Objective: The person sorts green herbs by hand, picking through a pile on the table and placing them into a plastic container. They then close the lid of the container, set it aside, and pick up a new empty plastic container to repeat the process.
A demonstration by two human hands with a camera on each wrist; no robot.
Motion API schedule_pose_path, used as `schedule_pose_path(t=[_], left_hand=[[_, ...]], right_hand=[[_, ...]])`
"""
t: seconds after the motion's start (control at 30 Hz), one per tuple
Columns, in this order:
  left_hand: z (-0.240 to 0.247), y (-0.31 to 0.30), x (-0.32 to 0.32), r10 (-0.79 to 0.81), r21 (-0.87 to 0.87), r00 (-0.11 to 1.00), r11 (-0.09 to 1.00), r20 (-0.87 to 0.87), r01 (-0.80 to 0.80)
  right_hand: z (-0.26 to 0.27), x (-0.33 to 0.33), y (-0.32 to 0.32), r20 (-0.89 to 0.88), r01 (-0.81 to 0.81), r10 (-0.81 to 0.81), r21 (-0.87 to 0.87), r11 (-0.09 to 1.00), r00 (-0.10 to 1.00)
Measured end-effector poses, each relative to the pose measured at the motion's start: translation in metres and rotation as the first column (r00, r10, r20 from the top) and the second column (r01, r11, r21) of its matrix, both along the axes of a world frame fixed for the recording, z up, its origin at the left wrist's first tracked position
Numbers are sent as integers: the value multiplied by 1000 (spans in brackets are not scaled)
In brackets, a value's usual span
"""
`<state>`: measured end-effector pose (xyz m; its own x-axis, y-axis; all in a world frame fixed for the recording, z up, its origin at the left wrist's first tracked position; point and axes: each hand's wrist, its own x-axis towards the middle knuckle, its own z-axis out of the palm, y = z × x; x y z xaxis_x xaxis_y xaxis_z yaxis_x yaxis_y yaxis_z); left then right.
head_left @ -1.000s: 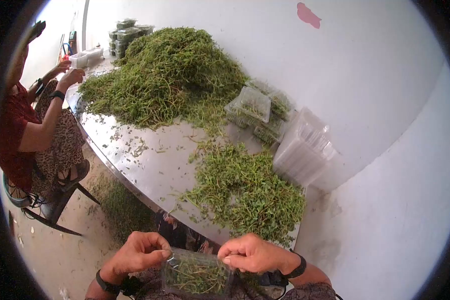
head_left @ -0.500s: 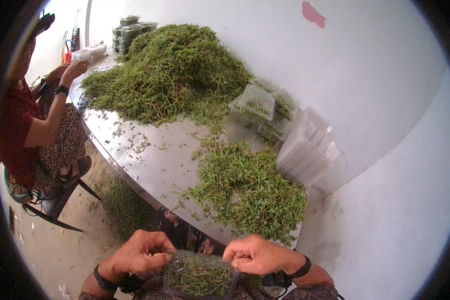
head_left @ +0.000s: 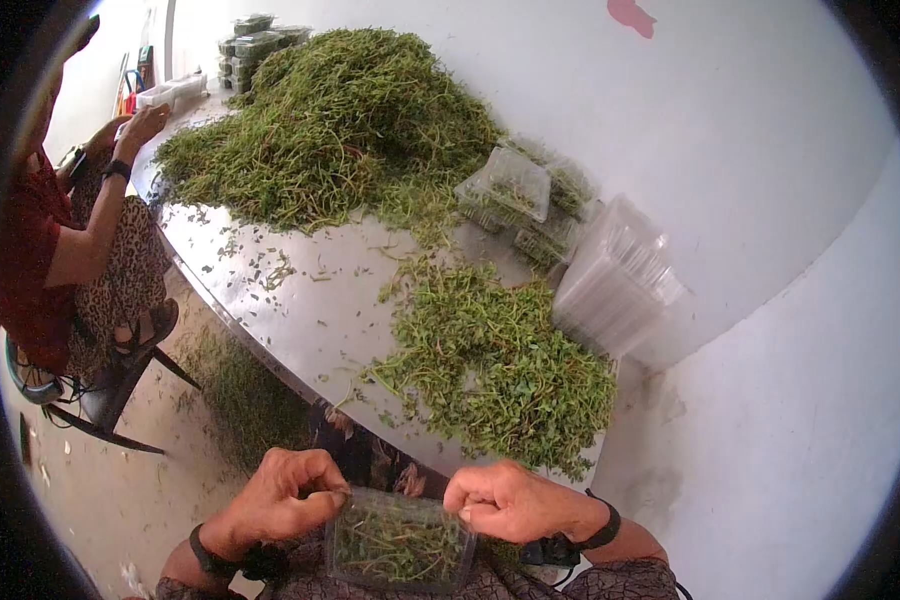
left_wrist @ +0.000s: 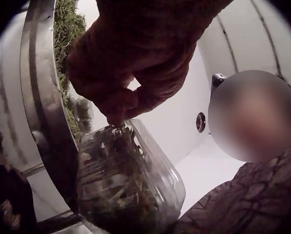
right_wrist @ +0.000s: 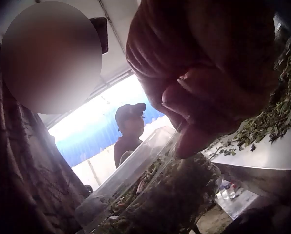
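A clear plastic box full of green stems lies at the lap, below the table's edge. My left hand pinches its far left corner between thumb and fingers; my right hand pinches the far right corner. In the left wrist view the left hand grips the rim of the box, with stems pressed against the clear wall. The right wrist view has the right hand at the edge of the box.
On the metal table lie a large heap of greens and a smaller pile. Filled boxes and a stack of empty boxes stand near the wall. Another person sits at the left.
The head view has shifted a little, so the table and heaps appear higher. Both hands keep hold of the box, whose top now faces the head camera more. The seated person's hands have moved slightly.
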<state>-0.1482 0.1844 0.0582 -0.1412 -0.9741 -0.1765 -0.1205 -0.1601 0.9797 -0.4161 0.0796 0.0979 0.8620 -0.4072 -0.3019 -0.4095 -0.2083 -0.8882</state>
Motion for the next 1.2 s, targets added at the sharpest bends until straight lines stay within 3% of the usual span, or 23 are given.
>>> schedule_pose_path(t=[0.07, 0.13, 0.27, 0.33, 0.37, 0.43, 0.47, 0.5, 0.57, 0.67, 0.73, 0.83, 0.97, 1.03, 1.2], left_hand=[[2, 0, 0, -1, -12, 999, 1000, 35, 1], [6, -1, -1, 24, 139, 999, 990, -44, -17], [-2, -3, -2, 44, 105, 993, 994, -108, -33], [-5, -1, -4, 48, -31, 996, 998, -82, -50], [1, 0, -3, 47, -9, 998, 999, -53, -48], [11, -2, -4, 57, -27, 998, 998, -12, -58], [8, -1, -1, 40, -156, 995, 987, 86, -26], [11, -2, -2, 40, -210, 995, 977, 88, -20], [19, -6, -5, 48, -270, 994, 963, 93, -21], [25, -13, -9, 49, -387, 979, 922, 198, 32], [28, -19, -11, 69, -555, 958, 825, 280, 102], [31, -21, -12, 76, -617, 955, 777, 286, 123], [28, -19, -13, 112, -612, 955, 786, 276, 85], [27, -16, -14, 103, -503, 970, 864, 218, 21], [25, -11, -17, 120, -441, 983, 896, 140, -47]], right_hand=[[-3, -1, 0, 1, 11, -11, 11, 1000, 1000], [-5, -4, 0, 48, 48, -53, 95, 994, 997], [7, -1, 1, 14, 76, -80, 173, 982, 997], [8, 2, 5, -1, 84, -85, -79, 993, 996], [6, 3, 6, 6, 91, -92, -181, 979, 996], [14, 8, 3, 31, 38, -31, -301, 953, 999], [17, 11, 1, 33, -11, 26, -383, 924, 999], [20, 15, 0, 28, -25, 38, -355, 934, 999], [26, 24, -3, 100, -39, 123, -596, 802, 987], [33, 44, -2, 164, 11, 129, -657, 754, 978], [35, 55, -4, 176, 6, 156, -682, 731, 972], [34, 66, -7, 266, 72, 154, -681, 729, 952], [35, 69, -8, 244, 56, 137, -646, 761, 960], [33, 69, -9, 219, 21, 160, -648, 761, 962], [30, 69, -8, 166, -27, 175, -647, 762, 970]])
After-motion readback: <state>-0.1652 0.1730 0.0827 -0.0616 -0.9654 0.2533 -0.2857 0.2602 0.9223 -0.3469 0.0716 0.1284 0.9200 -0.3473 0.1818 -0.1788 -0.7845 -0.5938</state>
